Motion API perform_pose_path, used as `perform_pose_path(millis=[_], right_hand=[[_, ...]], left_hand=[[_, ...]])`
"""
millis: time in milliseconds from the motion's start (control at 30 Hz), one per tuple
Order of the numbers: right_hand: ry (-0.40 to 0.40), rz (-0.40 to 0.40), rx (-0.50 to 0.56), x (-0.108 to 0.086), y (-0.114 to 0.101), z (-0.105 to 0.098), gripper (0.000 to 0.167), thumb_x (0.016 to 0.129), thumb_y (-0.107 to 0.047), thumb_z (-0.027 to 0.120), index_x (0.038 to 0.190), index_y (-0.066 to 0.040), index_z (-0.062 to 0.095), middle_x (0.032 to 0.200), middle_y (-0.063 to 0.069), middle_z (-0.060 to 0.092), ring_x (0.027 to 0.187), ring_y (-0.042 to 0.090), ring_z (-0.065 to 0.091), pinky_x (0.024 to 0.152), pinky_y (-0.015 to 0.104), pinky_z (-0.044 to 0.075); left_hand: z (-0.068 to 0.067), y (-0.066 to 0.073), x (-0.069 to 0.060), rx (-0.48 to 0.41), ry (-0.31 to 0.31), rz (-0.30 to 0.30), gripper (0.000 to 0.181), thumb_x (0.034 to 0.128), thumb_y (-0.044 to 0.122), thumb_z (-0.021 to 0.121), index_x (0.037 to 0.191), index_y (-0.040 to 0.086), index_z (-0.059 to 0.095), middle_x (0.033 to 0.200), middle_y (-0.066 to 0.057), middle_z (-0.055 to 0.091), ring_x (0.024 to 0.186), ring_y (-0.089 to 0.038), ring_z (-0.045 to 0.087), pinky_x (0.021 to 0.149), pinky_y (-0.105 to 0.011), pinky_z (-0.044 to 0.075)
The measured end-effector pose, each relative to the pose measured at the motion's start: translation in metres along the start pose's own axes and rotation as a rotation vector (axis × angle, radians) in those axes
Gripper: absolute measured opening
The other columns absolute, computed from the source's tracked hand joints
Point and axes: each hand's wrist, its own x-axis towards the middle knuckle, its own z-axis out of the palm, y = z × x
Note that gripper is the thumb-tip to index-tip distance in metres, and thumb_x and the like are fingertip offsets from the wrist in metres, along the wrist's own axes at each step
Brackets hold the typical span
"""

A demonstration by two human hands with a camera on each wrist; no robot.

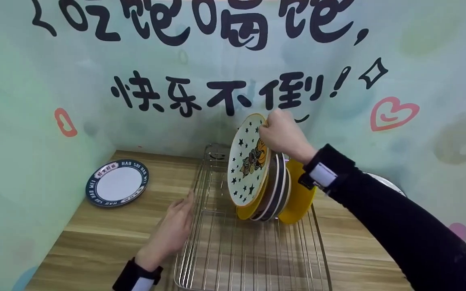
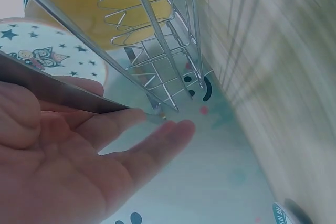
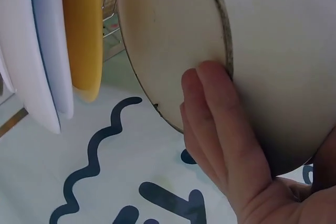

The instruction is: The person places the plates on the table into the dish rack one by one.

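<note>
The white round plate with black stars, a cartoon print and a yellow rim point(image 1: 243, 173) stands near the centre of the head view, its face turned to the left of the frame. Its long visible axis runs almost upright, the top leaning slightly right. The right hand point(image 1: 283, 131) grips it at the upper-right rim, so nearly all of the plate hangs below and to the left of those fingers; the right wrist view shows fingertips against its off-white back, by the foot ring.

Just right of it, a row of dark-and-white-edged plates point(image 1: 276, 186) and a plain yellow plate point(image 1: 301, 202) stand in the silver wire rack point(image 1: 198, 218). Whether the starred plate's lower edge touches the wires I cannot tell.

The left hand point(image 1: 174, 228), lower left of the plate and farther from it, has its fingers fairly straight, at the rack's left side.
</note>
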Motion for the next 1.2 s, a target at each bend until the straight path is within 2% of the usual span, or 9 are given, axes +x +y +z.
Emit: perform_pose_path(millis=[167,400,600,767,933,1067,1200], right_hand=[[-0.026,-0.026,-0.056,0.008,-0.003,0.009,0.032,0.086,0.006,0.043,0.057,-0.007,0.045,0.053,0.007,0.054,0.04,0.018,0.055,0.033,0.022,0.04],[-0.01,-0.095,-0.148,0.016,-0.002,0.018,0.035,0.081,0.011,0.042,0.056,-0.013,0.034,0.05,0.0,0.037,0.039,0.014,0.043,0.034,0.022,0.035],[-0.023,-0.09,-0.163,0.019,-0.004,0.021,0.033,0.079,0.012,0.042,0.058,-0.012,0.034,0.053,0.001,0.039,0.041,0.015,0.044,0.037,0.023,0.037],[-0.016,-0.101,-0.166,0.02,-0.006,0.022,0.031,0.077,0.011,0.042,0.058,-0.012,0.034,0.054,0.001,0.039,0.044,0.016,0.049,0.038,0.025,0.042],[-0.016,-0.11,-0.17,0.021,-0.007,0.021,0.027,0.076,0.011,0.043,0.059,-0.01,0.04,0.059,0.007,0.051,0.052,0.02,0.06,0.043,0.028,0.052],[-0.017,-0.087,-0.165,0.021,-0.008,0.02,0.024,0.078,0.01,0.043,0.062,-0.007,0.046,0.064,0.011,0.059,0.056,0.021,0.065,0.045,0.027,0.054],[-0.006,-0.087,-0.183,0.022,-0.006,0.021,0.026,0.078,0.011,0.042,0.06,-0.008,0.044,0.059,0.008,0.054,0.053,0.02,0.063,0.044,0.027,0.053]], left_hand=[[0.001,-0.002,0.0,-0.031,-0.007,-0.02,0.057,0.1022,0.008,0.045,0.154,0.003,0.022,0.151,-0.017,0.035,0.139,-0.044,0.026,0.11,-0.056,0.026],[0.002,-0.005,0.001,-0.054,-0.001,-0.01,0.059,0.1011,0.007,0.048,0.153,0.002,0.022,0.151,-0.018,0.036,0.14,-0.042,0.027,0.111,-0.053,0.027],[0.003,-0.007,0.001,-0.05,-0.005,-0.015,0.058,0.1016,0.009,0.048,0.153,0.003,0.022,0.151,-0.018,0.036,0.14,-0.04,0.027,0.11,-0.052,0.028],[0.004,-0.008,0.001,-0.045,0.023,0.021,0.055,0.1013,0.008,0.048,0.152,0.0,0.027,0.149,-0.019,0.039,0.138,-0.04,0.032,0.108,-0.052,0.032],[0.004,-0.009,0.001,-0.052,0.041,0.041,0.053,0.1013,0.008,0.048,0.151,-0.001,0.03,0.149,-0.018,0.039,0.137,-0.04,0.034,0.108,-0.052,0.033],[0.004,-0.008,0.001,-0.06,0.032,0.028,0.053,0.1019,0.009,0.047,0.151,0.0,0.029,0.149,-0.016,0.039,0.138,-0.039,0.032,0.109,-0.052,0.031],[0.004,-0.007,0.001,-0.075,0.03,0.018,0.052,0.1036,0.011,0.045,0.151,0.0,0.028,0.149,-0.017,0.038,0.138,-0.039,0.031,0.11,-0.053,0.029]])
